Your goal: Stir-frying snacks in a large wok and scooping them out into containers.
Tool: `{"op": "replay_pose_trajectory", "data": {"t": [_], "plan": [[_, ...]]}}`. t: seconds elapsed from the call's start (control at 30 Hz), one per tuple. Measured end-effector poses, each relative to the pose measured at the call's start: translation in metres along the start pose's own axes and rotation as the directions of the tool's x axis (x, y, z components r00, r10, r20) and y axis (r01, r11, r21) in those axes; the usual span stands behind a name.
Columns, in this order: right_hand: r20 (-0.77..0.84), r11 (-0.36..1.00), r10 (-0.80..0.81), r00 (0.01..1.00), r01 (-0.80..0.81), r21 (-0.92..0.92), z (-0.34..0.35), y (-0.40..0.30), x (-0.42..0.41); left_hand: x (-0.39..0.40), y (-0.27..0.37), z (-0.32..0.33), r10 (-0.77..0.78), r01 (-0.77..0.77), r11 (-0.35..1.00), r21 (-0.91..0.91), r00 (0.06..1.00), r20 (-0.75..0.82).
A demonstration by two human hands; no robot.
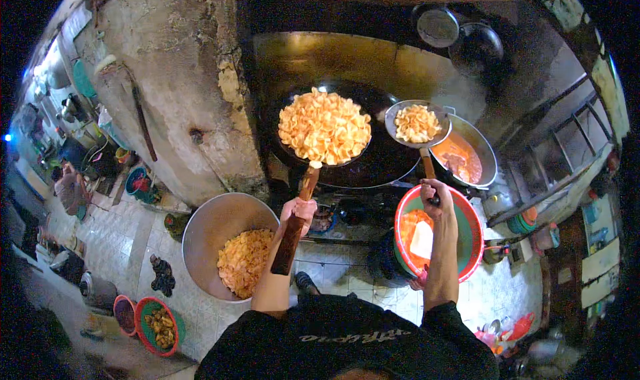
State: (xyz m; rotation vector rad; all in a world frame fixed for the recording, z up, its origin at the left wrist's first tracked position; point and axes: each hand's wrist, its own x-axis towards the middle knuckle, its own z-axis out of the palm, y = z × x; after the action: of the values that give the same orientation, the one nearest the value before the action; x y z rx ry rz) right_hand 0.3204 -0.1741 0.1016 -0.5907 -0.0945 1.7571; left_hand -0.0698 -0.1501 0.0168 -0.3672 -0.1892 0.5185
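Observation:
My left hand (298, 212) grips the long wooden handle (288, 240) of a large skimmer. Golden fried chips (325, 126) are heaped on that skimmer, above a wide dark wok (370, 172). In my right hand (435, 197) is the handle of a smaller round mesh strainer (441, 136), which carries a smaller portion of chips (417, 123). This strainer is held over the wok's right side, overlapping a metal pot (492, 167) of orange liquid in the view. Below my right hand stands a red-rimmed green tub (467, 240) with orange contents and a white object (422, 239).
A big metal pot (202, 245) with chips (245, 262) stands below left of the wok. A rough wall pillar (175, 80) rises at left. On the floor are a red-rimmed basket (172, 315) of brown pieces and a black item (162, 275). A ladder-like frame (555, 145) leans at right.

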Motion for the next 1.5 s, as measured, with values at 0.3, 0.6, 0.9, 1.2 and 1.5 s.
{"op": "replay_pose_trajectory", "data": {"t": [0.3, 0.6, 0.9, 1.2, 1.5], "plan": [[-0.036, 0.947, -0.12, 0.992, 0.103, -0.304, 0.014, 0.033, -0.065, -0.085, -0.125, 0.028, 0.124, -0.08, 0.984, -0.158, 0.948, 0.293], [-0.059, 0.876, 0.133, 0.989, -0.145, -0.461, 0.04, 0.166, -0.139, -0.253, -0.185, 0.032, 0.346, -0.342, 0.937, -0.074, 0.937, 0.05], [-0.055, 0.357, -0.096, 0.994, -0.017, -0.934, -0.053, 0.417, -0.12, -0.4, -0.137, -0.09, 0.697, -0.266, 0.677, 0.687, 0.532, -0.481], [0.029, -0.22, -0.248, 0.968, -0.027, -0.975, -0.061, 0.505, -0.134, -0.42, -0.118, -0.131, 0.999, 0.371, 0.026, 0.928, 0.03, -0.04], [0.098, -0.29, -0.211, 0.973, 0.033, -0.956, -0.049, 0.505, -0.159, -0.423, -0.149, -0.101, 0.98, 0.487, -0.174, 0.856, -0.003, 0.201]]}}
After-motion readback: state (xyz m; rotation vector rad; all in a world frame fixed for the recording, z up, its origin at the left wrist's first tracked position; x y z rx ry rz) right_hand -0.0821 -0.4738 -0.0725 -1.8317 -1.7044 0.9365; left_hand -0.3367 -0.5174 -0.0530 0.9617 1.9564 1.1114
